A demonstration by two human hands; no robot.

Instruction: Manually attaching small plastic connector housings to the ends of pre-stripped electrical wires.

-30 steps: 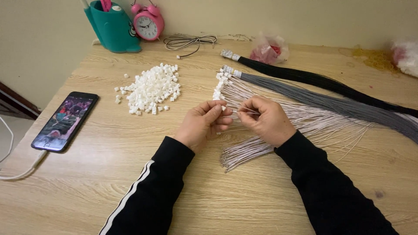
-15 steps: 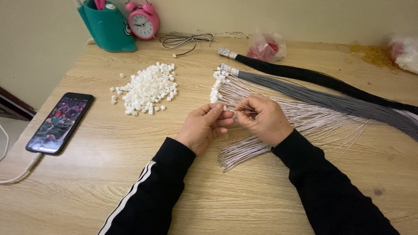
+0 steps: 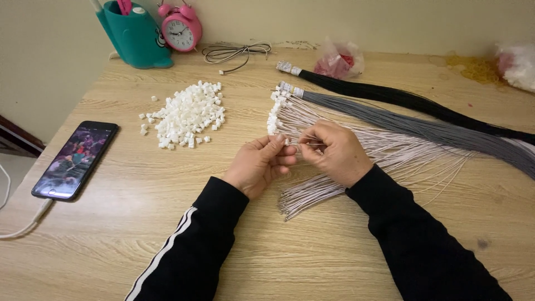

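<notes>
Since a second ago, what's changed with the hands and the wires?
Very little. The left hand and right hand stay together over the white wires, pinching a small white connector and a wire end; nothing taken up or let go. The connector pile, phone and dark wire bundles stayed put.

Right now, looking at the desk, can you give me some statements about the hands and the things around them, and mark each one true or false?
1. Both hands meet above the bundle of white wires. True.
2. The left hand rests on the phone. False: the phone lies apart, near the table's left edge, untouched.
3. The pile of small white connectors lies to the left of the wire bundles. True.
4. The right hand holds the pink alarm clock. False: the clock stands at the back of the table; the right hand pinches thin white wires.
5. The black wire bundle lies nearer the person than the grey wire bundle. False: it lies farther back.
</notes>
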